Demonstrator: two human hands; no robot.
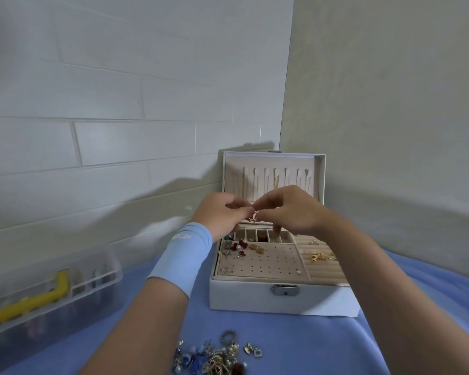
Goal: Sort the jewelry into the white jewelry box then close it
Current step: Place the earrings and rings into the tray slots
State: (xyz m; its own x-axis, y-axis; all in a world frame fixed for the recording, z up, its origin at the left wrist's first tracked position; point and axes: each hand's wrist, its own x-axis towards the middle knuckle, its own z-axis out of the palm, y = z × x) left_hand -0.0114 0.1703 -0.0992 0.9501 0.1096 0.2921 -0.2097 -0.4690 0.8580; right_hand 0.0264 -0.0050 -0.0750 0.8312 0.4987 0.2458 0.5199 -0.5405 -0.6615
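Note:
The white jewelry box (255,296) stands open on the blue cloth, its lid upright against the wall corner with gold chains hanging on the lid hooks. Above its tray, my left hand (220,212) and my right hand (287,209) meet and together pinch a small gold necklace (253,217) with a pendant dangling between the fingertips. Earrings, some red and some pearl, sit on the tray's perforated pad (266,262). A gold bow brooch (318,257) lies in the ring rolls on the right. A pile of loose jewelry (214,358) lies on the cloth near me.
A clear plastic organizer box (46,290) with a yellow handle sits at the left on the blue cloth (406,334). White brick wall runs behind and a plain wall stands to the right, close to the box lid.

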